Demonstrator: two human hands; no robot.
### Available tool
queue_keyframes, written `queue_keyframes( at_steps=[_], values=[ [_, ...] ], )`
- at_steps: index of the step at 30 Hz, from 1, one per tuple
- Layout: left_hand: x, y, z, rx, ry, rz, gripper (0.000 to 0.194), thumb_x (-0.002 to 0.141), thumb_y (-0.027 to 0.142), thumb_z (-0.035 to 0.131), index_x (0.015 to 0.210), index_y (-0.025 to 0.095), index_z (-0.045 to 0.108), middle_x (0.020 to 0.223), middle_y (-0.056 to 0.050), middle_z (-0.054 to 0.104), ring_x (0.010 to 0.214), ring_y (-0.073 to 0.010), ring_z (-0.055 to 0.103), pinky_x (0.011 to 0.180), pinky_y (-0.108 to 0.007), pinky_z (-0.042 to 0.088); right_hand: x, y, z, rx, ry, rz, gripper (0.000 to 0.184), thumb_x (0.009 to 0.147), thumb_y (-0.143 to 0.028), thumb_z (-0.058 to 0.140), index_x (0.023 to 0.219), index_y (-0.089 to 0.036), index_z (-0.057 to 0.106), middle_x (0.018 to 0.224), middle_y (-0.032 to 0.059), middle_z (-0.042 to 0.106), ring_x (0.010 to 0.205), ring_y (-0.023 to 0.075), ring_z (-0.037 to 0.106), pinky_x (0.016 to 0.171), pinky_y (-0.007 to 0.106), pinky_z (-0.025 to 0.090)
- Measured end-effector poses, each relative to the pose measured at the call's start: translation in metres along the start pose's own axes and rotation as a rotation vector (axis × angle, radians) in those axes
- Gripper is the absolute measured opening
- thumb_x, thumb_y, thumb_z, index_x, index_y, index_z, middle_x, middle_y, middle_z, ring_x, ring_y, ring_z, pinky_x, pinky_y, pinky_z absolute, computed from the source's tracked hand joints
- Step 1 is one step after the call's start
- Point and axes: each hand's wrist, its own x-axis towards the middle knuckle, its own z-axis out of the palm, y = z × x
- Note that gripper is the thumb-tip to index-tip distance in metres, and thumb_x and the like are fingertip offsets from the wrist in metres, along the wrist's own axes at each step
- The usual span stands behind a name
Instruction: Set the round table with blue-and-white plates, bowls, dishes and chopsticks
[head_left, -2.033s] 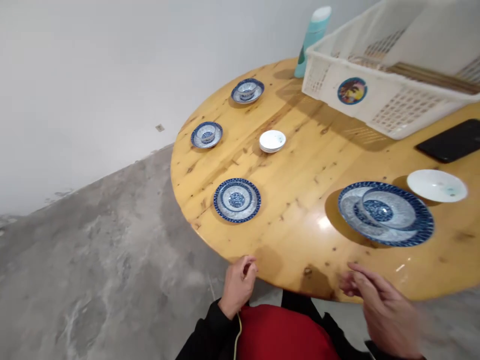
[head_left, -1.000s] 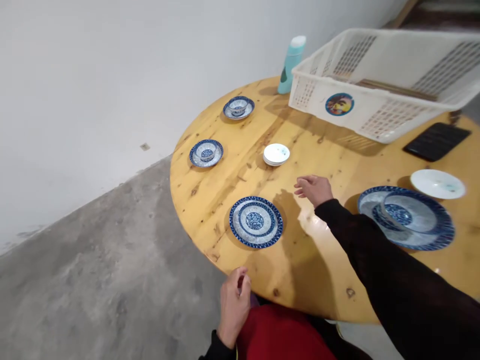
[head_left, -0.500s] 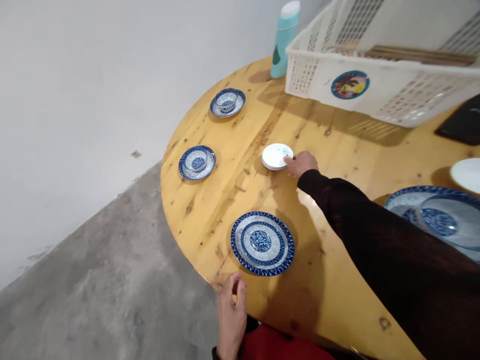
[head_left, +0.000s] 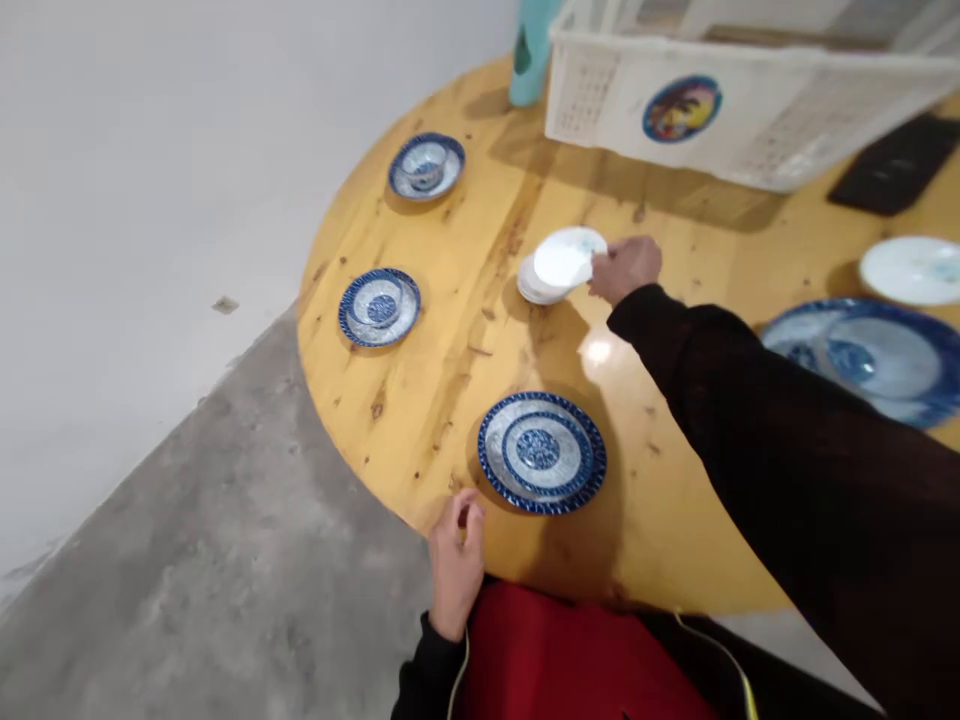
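Note:
My right hand [head_left: 627, 268] pinches the right rim of a small white plate [head_left: 568, 257], holding it tilted just above a stack of similar white plates [head_left: 538, 285]. My left hand [head_left: 457, 560] is at the table's near edge, empty, its fingers loosely curled with a gap between thumb and finger. Right beside it lies a larger blue-and-white plate [head_left: 487, 455], on which a smaller patterned dish [head_left: 538, 450] sits. Towards the left rim of the table are two blue-patterned plates, a nearer one [head_left: 409, 325] and a farther one [head_left: 454, 175], each carrying a small bowl.
A white plastic basket [head_left: 600, 100] and a turquoise bottle [head_left: 531, 60] stand at the back of the round wooden table [head_left: 450, 380]. On the right are a black phone-like object [head_left: 892, 165], another white plate [head_left: 911, 270] and a large blue-rimmed plate [head_left: 922, 370], partly behind my right sleeve.
My right hand has lifted the top white plate off the stack and moved it slightly right. The view has tipped downward. My left hand stays by the table edge.

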Motion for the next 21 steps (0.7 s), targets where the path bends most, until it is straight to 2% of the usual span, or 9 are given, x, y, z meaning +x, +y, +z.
queue_keyframes(
  at_steps=[2,4,8,12,15,18,21],
  values=[
    [0.010,0.002,-0.009,0.010,-0.007,0.029,0.029,0.100,0.038,0.050,0.113,0.021,0.069,0.100,-0.007,0.077,0.094,-0.0215,0.072,0.089,-0.033,0.054,-0.017,0.007,-0.018,0.037,0.081,0.084,0.025,0.097,-0.017,0.047,0.088,-0.007,0.068,0.080,0.0129,0.071,0.077,0.0195,0.070,0.080,0.041,0.061],
    [0.018,0.004,-0.013,0.012,-0.058,0.058,0.030,0.100,0.038,0.050,0.115,0.020,0.068,0.099,-0.007,0.076,0.093,-0.0212,0.072,0.087,-0.032,0.053,-0.041,0.021,-0.038,0.126,0.157,0.130,0.020,0.096,-0.019,0.053,0.083,-0.011,0.066,0.070,0.0066,0.066,0.065,0.0157,0.067,0.066,0.033,0.060],
    [0.028,0.010,-0.007,0.020,-0.218,0.127,0.029,0.100,0.037,0.052,0.115,0.019,0.069,0.098,-0.008,0.077,0.093,-0.0216,0.072,0.086,-0.032,0.054,-0.114,0.070,-0.063,0.277,0.269,0.217,0.018,0.085,-0.018,0.062,0.067,-0.018,0.062,0.051,-0.0003,0.056,0.049,0.0153,0.060,0.050,0.029,0.054],
    [0.033,0.013,0.002,-0.029,-0.304,0.130,0.030,0.099,0.039,0.052,0.113,0.018,0.068,0.096,-0.007,0.077,0.087,-0.0200,0.072,0.084,-0.032,0.055,-0.189,0.127,-0.056,0.415,0.315,0.352,0.014,0.075,-0.032,0.070,0.065,-0.023,0.065,0.049,-0.0016,0.057,0.044,0.0187,0.057,0.045,0.036,0.057],
    [0.038,0.013,0.002,-0.089,-0.306,0.085,0.031,0.098,0.040,0.052,0.112,0.017,0.067,0.092,-0.006,0.076,0.081,-0.0177,0.071,0.080,-0.030,0.055,-0.227,0.151,-0.041,0.443,0.333,0.431,0.016,0.071,-0.040,0.071,0.067,-0.025,0.067,0.050,-0.0020,0.056,0.044,0.0191,0.055,0.048,0.041,0.059],
    [0.044,0.013,-0.004,-0.083,-0.260,0.062,0.030,0.096,0.040,0.054,0.109,0.016,0.068,0.091,-0.005,0.074,0.080,-0.0166,0.070,0.079,-0.029,0.054,-0.243,0.156,-0.029,0.461,0.314,0.479,0.015,0.071,-0.037,0.070,0.066,-0.023,0.066,0.051,-0.0011,0.056,0.045,0.0192,0.056,0.048,0.039,0.058],
    [0.048,0.015,-0.010,-0.063,-0.235,0.046,0.031,0.095,0.040,0.054,0.108,0.016,0.068,0.089,-0.005,0.073,0.080,-0.0165,0.070,0.079,-0.028,0.054,-0.243,0.152,-0.022,0.480,0.303,0.497,0.012,0.072,-0.031,0.067,0.067,-0.020,0.066,0.052,-0.0003,0.057,0.047,0.0186,0.056,0.045,0.034,0.055]
  ],
)
